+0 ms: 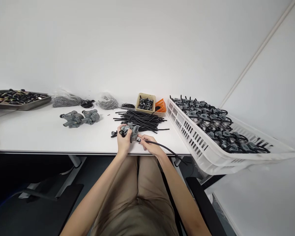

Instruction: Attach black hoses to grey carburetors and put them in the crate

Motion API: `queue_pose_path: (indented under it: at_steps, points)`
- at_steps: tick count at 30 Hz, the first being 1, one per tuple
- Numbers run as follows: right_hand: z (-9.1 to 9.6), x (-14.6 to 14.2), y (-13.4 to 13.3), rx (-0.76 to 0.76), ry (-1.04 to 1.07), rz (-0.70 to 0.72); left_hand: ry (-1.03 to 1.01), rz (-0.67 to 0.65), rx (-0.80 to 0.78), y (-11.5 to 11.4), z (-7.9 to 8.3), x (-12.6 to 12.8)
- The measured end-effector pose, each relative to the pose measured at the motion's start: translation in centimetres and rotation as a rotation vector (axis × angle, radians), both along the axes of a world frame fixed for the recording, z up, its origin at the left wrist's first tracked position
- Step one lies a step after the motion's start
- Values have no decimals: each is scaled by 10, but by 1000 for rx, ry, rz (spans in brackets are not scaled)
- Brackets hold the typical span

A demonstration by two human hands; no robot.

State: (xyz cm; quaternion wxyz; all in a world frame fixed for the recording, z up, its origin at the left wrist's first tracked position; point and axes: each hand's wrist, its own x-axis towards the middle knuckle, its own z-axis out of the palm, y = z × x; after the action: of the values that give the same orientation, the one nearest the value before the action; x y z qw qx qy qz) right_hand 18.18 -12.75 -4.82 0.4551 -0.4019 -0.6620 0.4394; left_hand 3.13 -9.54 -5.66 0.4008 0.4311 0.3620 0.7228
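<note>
My left hand (123, 141) is closed around a small grey metal carburetor-like part (132, 130), held just above the white table's (39, 134) front edge. My right hand (148, 144) pinches one end of a black rubber hose (169, 150), its tip at the part's fitting; the hose trails right and down past the table edge. Behind my hands lies a pile of cut black hoses (144, 119).
Two more grey parts (80, 118) lie at mid-left. A white slatted crate (194, 137) of parts with hoses fitted sits at right. At the back stand a beige box (145, 102), an orange basket (160, 105), plastic bags (66, 100) and a metal tray (17, 98).
</note>
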Motion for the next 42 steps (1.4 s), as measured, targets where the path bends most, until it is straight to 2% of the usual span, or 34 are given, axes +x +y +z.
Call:
queue_pose_path:
  at_steps: [3,4,12,17,20,24,29,37,42]
  points:
    - [0,0,-2,-10,-47,33,79,112,63,-2,1,1]
    - [0,1,-2,-9,-54,36,80,101,52,-1,1,1]
    - [-11,7,5,-12,104,-73,-111,-174,-64,9,1,-3]
    - [-15,5,12,42,128,-229,-49,-364,-84,2,5,-4]
    - [-15,5,13,111,92,-249,-7,-420,-86,-2,7,-5]
    - [-13,4,7,210,39,-259,-50,-494,-146,0,7,-6]
    - [-9,1,0,231,39,-318,-89,-541,-156,2,6,-8]
    - [-12,4,2,291,-32,-176,-107,-588,-210,-6,14,-10]
    - [-16,7,9,206,71,-53,-110,-643,-238,-7,17,-13]
